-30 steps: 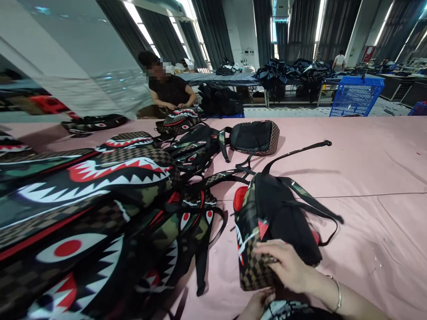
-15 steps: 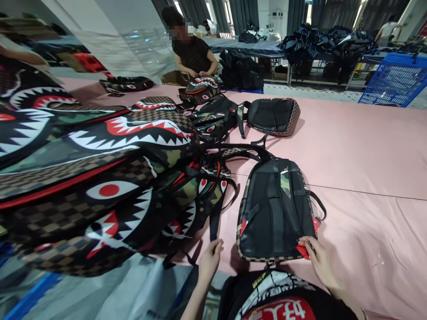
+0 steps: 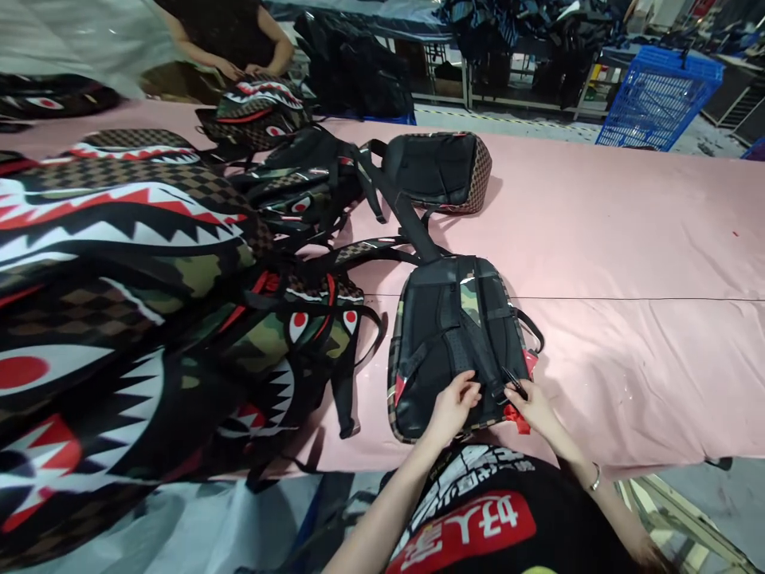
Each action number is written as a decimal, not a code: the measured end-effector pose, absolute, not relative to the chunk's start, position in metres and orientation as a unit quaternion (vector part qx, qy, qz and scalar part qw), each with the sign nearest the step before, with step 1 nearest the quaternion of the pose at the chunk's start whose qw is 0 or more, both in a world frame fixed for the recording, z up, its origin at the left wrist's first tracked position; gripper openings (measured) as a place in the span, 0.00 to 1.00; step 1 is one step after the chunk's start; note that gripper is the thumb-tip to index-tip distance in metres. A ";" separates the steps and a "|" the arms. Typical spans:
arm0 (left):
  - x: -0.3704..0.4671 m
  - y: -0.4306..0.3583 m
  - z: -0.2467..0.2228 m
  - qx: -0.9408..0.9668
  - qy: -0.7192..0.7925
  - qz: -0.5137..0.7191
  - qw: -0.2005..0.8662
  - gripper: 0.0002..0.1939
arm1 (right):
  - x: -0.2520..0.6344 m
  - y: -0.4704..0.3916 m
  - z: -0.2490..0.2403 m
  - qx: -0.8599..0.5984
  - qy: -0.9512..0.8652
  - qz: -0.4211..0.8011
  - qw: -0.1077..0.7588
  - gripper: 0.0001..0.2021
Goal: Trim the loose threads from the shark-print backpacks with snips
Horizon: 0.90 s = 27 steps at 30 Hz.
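both hands [image 3: 454,402] grip backpack [image 3: 442,335] at table edge [image 3: 627,458].

I'm at a wide table under a pale pink cloth [image 3: 627,239], creased near my edge. Beyond it, grey concrete floor [image 3: 526,127] and a blue wire-mesh basket [image 3: 657,100]. Metal-framed tables at the back [image 3: 454,84] carry heaps of dark bags. A person in a black top [image 3: 224,32] sits across.
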<state>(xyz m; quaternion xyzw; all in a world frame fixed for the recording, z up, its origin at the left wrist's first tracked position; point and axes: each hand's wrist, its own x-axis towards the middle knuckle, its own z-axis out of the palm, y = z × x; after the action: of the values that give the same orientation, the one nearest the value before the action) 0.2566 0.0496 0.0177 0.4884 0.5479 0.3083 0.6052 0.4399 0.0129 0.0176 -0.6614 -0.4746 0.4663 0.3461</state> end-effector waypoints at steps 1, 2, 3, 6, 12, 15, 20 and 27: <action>0.261 0.047 0.019 0.481 0.544 0.318 0.610 0.26 | 0.434 0.011 0.018 -0.655 -0.455 0.479 0.367 0.15; 0.262 0.045 0.021 0.472 0.540 0.330 0.613 0.27 | 0.428 0.010 0.018 -0.646 -0.438 0.493 0.385 0.15; 0.262 0.044 0.023 0.464 0.538 0.344 0.614 0.28 | 0.423 0.010 0.019 -0.639 -0.424 0.503 0.398 0.15; 0.254 0.043 0.033 0.458 0.534 0.371 0.606 0.26 | 0.407 0.011 0.021 -0.624 -0.420 0.514 0.413 0.15; 0.242 0.047 0.039 0.504 0.556 0.366 0.551 0.17 | 0.389 0.018 0.021 -0.606 -0.512 0.478 0.375 0.10; 0.245 0.048 0.036 0.493 0.577 0.369 0.537 0.13 | 0.388 0.020 0.025 -0.600 -0.553 0.463 0.345 0.10; 0.248 0.046 0.034 0.463 0.620 0.404 0.488 0.14 | 0.404 0.023 0.036 -0.595 -0.618 0.403 0.319 0.13; 0.248 0.045 0.033 0.453 0.626 0.417 0.480 0.13 | 0.428 0.042 0.048 -0.554 -0.752 0.269 0.236 0.07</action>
<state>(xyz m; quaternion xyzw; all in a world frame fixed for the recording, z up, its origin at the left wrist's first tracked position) 0.2483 0.0447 0.0330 0.4527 0.6255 0.4169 0.4796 0.4283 0.0423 0.0485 -0.5537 -0.7519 0.2689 0.2360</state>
